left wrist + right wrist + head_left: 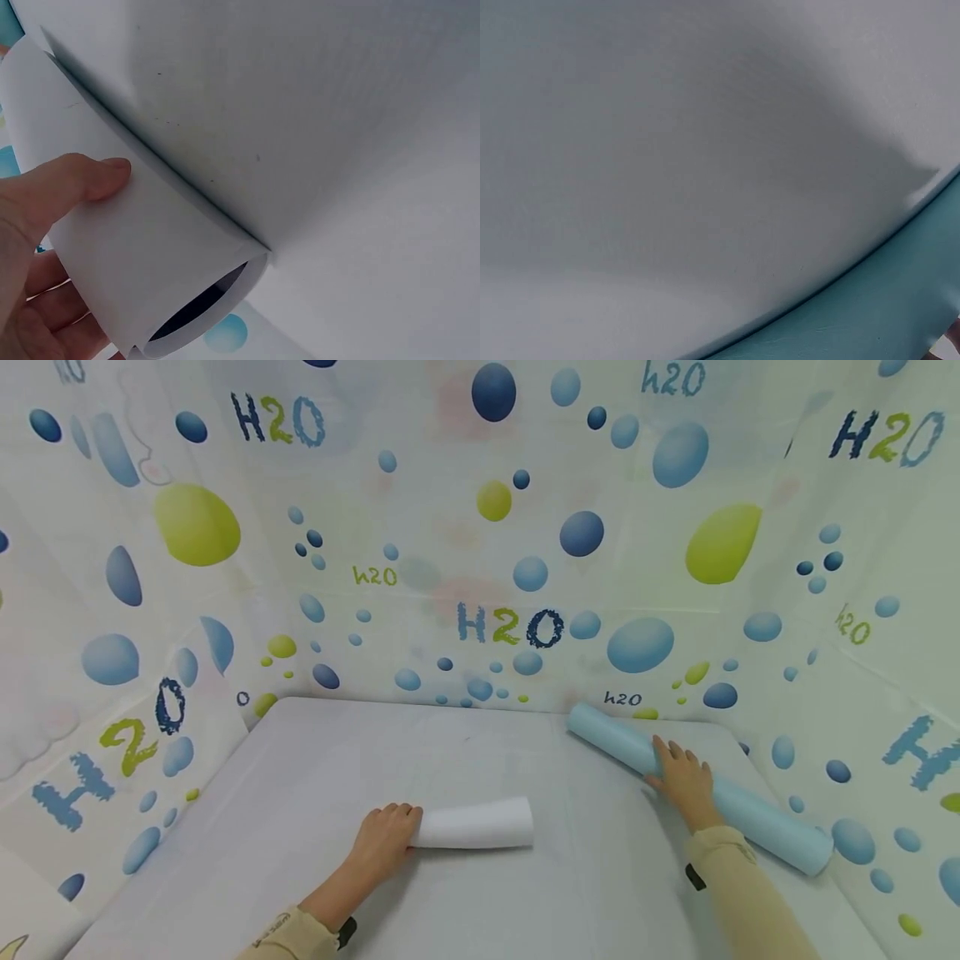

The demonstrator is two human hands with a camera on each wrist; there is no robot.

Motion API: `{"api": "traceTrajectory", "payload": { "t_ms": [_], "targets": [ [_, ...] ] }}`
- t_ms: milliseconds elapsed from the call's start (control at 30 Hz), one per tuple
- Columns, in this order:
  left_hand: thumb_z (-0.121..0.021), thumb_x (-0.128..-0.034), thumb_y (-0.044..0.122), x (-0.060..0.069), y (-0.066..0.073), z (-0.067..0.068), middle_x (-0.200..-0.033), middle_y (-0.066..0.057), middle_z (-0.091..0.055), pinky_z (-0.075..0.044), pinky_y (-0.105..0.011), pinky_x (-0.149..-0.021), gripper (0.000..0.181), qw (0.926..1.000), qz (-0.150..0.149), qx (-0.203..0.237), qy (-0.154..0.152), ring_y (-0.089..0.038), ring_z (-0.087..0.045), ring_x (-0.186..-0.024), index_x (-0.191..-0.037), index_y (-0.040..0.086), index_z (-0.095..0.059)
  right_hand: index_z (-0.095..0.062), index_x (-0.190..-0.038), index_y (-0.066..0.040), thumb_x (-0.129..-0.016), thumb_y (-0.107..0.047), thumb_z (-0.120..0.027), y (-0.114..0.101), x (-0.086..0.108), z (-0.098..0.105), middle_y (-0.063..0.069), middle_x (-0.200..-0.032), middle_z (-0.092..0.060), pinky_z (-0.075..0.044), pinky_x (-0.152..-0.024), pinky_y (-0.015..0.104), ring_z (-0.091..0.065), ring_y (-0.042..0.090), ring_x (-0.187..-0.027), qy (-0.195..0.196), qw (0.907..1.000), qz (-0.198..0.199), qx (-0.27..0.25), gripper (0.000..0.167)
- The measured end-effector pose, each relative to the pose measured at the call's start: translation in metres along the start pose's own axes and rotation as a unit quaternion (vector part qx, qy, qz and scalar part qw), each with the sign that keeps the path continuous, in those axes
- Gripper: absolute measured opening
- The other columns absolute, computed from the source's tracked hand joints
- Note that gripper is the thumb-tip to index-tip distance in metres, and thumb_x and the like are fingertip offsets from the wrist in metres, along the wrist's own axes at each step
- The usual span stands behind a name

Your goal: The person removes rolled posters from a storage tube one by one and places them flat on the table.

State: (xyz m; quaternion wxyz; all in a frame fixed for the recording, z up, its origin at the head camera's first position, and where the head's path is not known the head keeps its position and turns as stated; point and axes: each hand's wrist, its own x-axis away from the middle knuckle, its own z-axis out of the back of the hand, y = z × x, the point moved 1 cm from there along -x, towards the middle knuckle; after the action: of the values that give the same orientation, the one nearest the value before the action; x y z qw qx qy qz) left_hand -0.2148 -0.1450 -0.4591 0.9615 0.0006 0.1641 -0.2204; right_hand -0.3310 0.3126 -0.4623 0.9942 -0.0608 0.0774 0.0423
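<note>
Backdrop: a pale sheet (450, 527) printed with blue and green spots and "H2O" lettering rises at 12 o'clock behind the table (322, 760) and runs down its 9 and 3 o'clock sides.
Tabletop: white, with small dark specks near the paper in the left wrist view.
Sleeves: beige cuffs, the left one (288, 935) at 7 o'clock from its hand and the right one (750, 885) at 5 o'clock, each with a small black piece beneath.
In the way: the right hand (686, 785) hides a middle stretch of the light-blue roll (776, 822).
White roll: on the table, stretching toward 3 o'clock from the left hand (386, 837); its hollow end shows in the left wrist view.
Left grip: clamped on the white roll, thumb across the outside, other fingers behind.
Light-blue roll: slanted under the right hand, far end at 10 o'clock by the back edge, near end at 4 o'clock by the table's right edge.
Right grip: fingers bent over the light-blue roll, thumb on its near side.
</note>
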Motion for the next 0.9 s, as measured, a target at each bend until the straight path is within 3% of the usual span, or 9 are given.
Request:
{"api": "traceTrajectory", "payload": {
  "t_ms": [300,467,633,800,900],
  "targets": [
    [-0.083,-0.0603,0.022,-0.001,0.001,0.002,-0.078,-0.008,-0.060,-0.049,-0.036,-0.056,0.039,0.9997,0.011,0.018,-0.014,-0.023,-0.059,-0.070,-0.084,0.003,-0.060,-0.032,-0.137,-0.001,-0.082,-0.032,-0.068,-0.007,0.012,0.006,0.032,-0.132,-0.037,-0.026,-0.091,0.069,-0.036,0.053,-0.117,0.051,0.9979,0.040,-0.002,0.073],
    [-0.081,-0.0615,0.026,-0.002,0.002,0.007,-0.075,-0.006,-0.059,-0.048,-0.035,-0.054,0.039,0.9955,0.037,0.070,-0.053,-0.020,-0.057,-0.067,-0.084,0.002,-0.060,-0.034,-0.136,-0.001,-0.081,-0.033,-0.068,-0.010,0.016,0.006,0.032,-0.131,-0.039,-0.027,-0.090,0.070,-0.036,0.053,-0.116,0.071,0.9959,0.056,-0.003,0.072],
    [-0.078,-0.0644,0.029,-0.002,0.004,0.012,-0.079,-0.008,-0.062,-0.048,-0.037,-0.057,0.042,0.9820,0.074,0.145,-0.095,-0.020,-0.057,-0.070,-0.091,0.001,-0.063,-0.035,-0.136,-0.001,-0.082,-0.032,-0.067,-0.014,0.020,0.007,0.032,-0.132,-0.039,-0.025,-0.091,0.069,-0.035,0.053,-0.118,0.078,0.9949,0.065,-0.002,0.070],
    [-0.077,-0.0652,0.029,0.000,0.006,0.014,-0.076,-0.004,-0.062,-0.048,-0.035,-0.056,0.037,0.9682,0.093,0.204,-0.111,-0.017,-0.056,-0.066,-0.086,0.002,-0.064,-0.036,-0.136,-0.001,-0.083,-0.032,-0.066,-0.019,0.021,0.006,0.031,-0.132,-0.039,-0.025,-0.093,0.068,-0.033,0.052,-0.120,0.074,0.9949,0.068,0.003,0.069],
    [-0.076,-0.0661,0.030,0.001,0.008,0.013,-0.073,-0.001,-0.060,-0.047,-0.032,-0.055,0.036,0.9554,0.099,0.250,-0.121,-0.013,-0.054,-0.064,-0.085,0.002,-0.064,-0.037,-0.136,-0.002,-0.083,-0.032,-0.066,-0.022,0.022,0.006,0.031,-0.132,-0.039,-0.025,-0.093,0.068,-0.034,0.051,-0.120,0.078,0.9944,0.072,0.002,0.068]
  ]
}}
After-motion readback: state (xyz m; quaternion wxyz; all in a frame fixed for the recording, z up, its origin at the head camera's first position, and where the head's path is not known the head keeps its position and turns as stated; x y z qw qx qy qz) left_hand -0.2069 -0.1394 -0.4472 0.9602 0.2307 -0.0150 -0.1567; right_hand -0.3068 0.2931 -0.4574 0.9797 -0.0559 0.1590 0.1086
